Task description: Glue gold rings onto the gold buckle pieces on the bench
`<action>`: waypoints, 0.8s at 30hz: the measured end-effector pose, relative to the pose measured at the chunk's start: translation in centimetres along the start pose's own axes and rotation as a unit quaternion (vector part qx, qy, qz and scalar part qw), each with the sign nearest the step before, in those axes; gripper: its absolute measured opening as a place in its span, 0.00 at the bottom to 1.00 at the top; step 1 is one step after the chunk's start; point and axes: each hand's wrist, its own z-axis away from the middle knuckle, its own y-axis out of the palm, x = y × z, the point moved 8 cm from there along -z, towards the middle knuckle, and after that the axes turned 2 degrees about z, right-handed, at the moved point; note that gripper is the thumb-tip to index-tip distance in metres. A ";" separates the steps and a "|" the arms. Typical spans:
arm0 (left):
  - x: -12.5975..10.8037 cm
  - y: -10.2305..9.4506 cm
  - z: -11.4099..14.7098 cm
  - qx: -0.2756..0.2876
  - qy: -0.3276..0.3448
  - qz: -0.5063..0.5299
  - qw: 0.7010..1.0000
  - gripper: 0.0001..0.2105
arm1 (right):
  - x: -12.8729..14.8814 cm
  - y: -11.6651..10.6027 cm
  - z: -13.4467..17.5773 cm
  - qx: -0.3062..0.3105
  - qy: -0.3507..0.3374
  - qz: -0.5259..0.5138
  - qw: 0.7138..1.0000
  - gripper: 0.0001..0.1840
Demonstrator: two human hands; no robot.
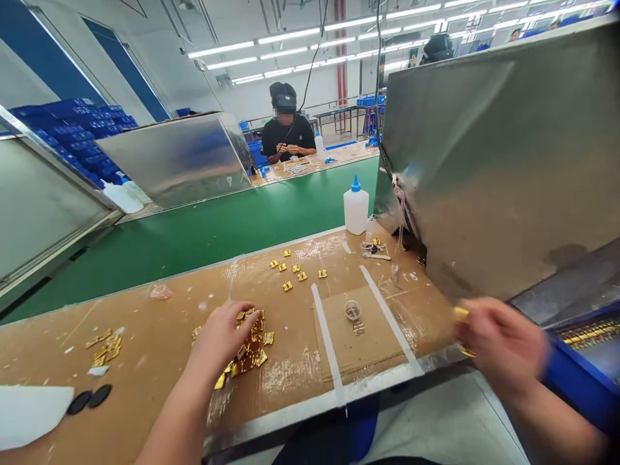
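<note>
Pile of gold pieces (250, 356) under left hand (223, 332), fingers loosely spread. Right hand (506, 342), blurred, 3 o'clock of clear cup (353, 310), pinching gold piece (460, 314).

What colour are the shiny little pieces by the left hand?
The shiny little pieces are gold; see the head view.

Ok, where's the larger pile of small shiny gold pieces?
Head view, just left of centre: the pile lies on the brown bench top, partly covered by the left hand.

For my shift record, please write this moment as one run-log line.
left hand: at gold pile | right hand: gripping gold piece, blurred | clear cup: between white tape strips
</note>
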 end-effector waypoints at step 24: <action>-15.8 8.8 -5.0 0.129 0.061 0.554 0.820 0.23 | -1.3 19.4 -4.5 0.480 -0.235 0.053 0.843 0.22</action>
